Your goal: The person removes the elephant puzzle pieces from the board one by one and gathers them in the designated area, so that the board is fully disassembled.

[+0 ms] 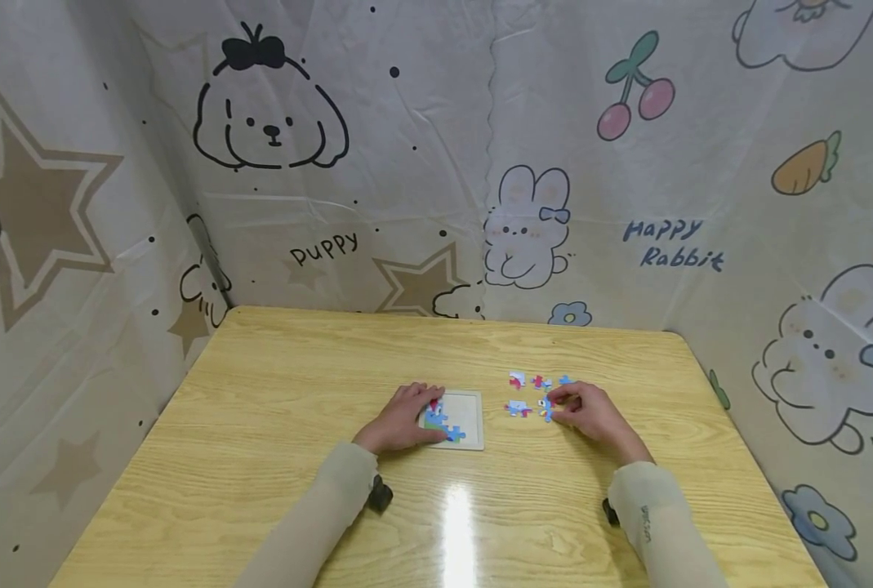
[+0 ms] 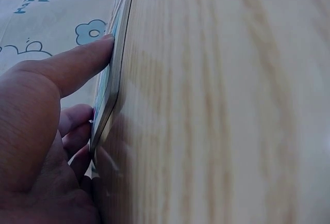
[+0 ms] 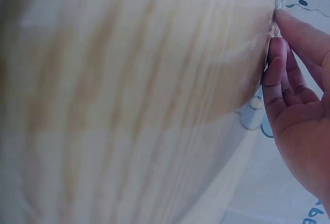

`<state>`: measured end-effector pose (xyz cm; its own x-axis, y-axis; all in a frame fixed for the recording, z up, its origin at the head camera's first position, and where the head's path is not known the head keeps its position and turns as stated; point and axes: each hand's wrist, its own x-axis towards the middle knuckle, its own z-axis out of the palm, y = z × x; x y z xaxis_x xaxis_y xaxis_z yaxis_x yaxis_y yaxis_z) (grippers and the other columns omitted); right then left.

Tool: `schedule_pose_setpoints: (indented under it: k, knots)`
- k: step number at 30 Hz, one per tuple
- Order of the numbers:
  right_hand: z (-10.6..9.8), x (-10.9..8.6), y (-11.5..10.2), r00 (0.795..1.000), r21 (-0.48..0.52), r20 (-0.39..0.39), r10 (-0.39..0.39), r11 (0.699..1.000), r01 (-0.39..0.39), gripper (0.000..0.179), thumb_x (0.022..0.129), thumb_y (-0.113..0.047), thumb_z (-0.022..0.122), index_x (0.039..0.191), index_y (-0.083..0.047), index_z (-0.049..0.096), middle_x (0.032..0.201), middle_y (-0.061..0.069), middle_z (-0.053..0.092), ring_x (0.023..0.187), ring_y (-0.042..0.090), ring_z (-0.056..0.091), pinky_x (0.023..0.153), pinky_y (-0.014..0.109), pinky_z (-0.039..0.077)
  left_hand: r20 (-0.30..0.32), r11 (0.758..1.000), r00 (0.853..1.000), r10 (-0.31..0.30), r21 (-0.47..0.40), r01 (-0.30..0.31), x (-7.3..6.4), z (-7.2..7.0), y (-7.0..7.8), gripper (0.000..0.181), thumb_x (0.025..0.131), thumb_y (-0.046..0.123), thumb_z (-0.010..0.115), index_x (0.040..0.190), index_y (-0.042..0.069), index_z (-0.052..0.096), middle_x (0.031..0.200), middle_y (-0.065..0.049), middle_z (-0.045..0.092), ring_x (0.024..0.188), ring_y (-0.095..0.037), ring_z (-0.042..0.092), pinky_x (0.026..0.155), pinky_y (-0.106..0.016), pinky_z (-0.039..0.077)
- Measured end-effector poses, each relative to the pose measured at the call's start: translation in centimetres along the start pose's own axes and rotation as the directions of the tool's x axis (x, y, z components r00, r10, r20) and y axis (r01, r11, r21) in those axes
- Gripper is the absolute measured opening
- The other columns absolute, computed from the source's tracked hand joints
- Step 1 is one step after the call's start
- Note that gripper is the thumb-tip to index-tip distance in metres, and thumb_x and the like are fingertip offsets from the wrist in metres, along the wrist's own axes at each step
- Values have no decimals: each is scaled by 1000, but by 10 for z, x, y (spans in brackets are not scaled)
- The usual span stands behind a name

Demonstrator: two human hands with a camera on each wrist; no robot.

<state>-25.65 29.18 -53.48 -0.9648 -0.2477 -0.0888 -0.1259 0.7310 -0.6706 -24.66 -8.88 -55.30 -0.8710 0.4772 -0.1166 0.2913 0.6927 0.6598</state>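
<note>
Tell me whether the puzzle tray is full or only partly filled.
Partly filled: the puzzle tray shows bare board on its right, and loose pieces lie on the table.

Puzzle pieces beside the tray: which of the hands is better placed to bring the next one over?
Probably the right hand: it already touches a loose piece among the others. The left hand rests on the tray, steadying it.

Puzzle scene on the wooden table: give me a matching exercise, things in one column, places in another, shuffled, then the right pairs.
1. left hand
2. right hand
3. square white puzzle tray
4. loose blue-and-red puzzle pieces

A. right of the tray, on the light wooden table
B. resting on the tray's left part
C. at a loose piece
D. between the hands

Pairs: 1-B, 2-C, 3-D, 4-A
</note>
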Motion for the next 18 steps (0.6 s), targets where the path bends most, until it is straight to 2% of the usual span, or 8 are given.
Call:
schedule_pose_setpoints:
  k: [18]
  knots:
    - [1,1,0,1000,-3,-2,-1,1000,1,27,94,-9,76,121,-2,73,119,16,70,92,21,61,81,36,52,4,1000,1000,13,21,-14,0,-1,0,84,92,44,78,162,18,39,167,-16,32,154,-37,25,123,-57,28]
